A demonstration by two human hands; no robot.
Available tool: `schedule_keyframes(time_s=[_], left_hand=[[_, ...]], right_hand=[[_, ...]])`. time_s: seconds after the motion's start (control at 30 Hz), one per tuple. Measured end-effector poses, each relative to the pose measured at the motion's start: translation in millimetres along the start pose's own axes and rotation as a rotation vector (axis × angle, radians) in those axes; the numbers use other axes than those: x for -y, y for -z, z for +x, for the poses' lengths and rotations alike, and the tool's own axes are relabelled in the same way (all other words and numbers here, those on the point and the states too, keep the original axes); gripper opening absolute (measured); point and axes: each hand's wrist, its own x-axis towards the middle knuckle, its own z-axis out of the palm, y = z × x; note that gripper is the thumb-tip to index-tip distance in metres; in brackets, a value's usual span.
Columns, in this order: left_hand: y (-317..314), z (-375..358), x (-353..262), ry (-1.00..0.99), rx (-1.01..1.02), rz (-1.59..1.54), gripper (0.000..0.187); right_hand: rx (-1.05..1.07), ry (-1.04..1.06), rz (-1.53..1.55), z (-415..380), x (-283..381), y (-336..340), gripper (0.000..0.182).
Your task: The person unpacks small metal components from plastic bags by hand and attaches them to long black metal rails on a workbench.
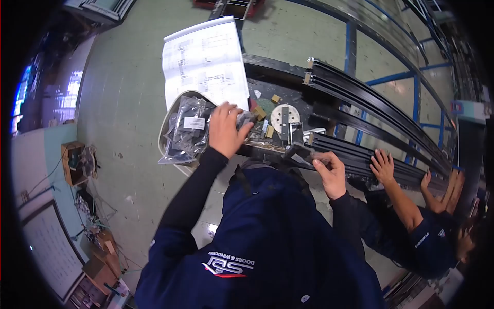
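Observation:
My left hand is curled at the right side of a pale bin, its thumb and fingers around a small crinkled plastic bag. Inside the bin lie clear bags of dark parts, one with a white label. My right hand pinches a small dark piece at the bench's near edge; its exact kind I cannot make out. Close by are a round white disc with holes, several small tan blocks and a bundle of black profiles.
An open drawing sheet lies beyond the bin. More long black profiles extend right across a blue frame. To the right, a co-worker's hand rests on the near profiles. A whiteboard stands at the left.

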Motion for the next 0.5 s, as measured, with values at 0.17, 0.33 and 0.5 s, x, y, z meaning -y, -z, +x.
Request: schedule_keyframes(time_s=[0.17,0.33,0.5], left_hand=[[-28.6,57.7,15.6,-0.162,0.684,0.658,0.041],[-53.5,74.7,9.5,-0.045,0.921,0.136,0.030],[-20.9,68.9,-14.0,0.433,0.565,-1.260,0.012]], right_hand=[[-0.032,0.051,0.018,-8.5,-5.8,-4.0,0.012],[-0.131,0.046,0.195,-28.1,-11.7,-4.6,0.011],[-0.398,0.056,0.664,-41.4,-27.8,-5.1,0.010]])
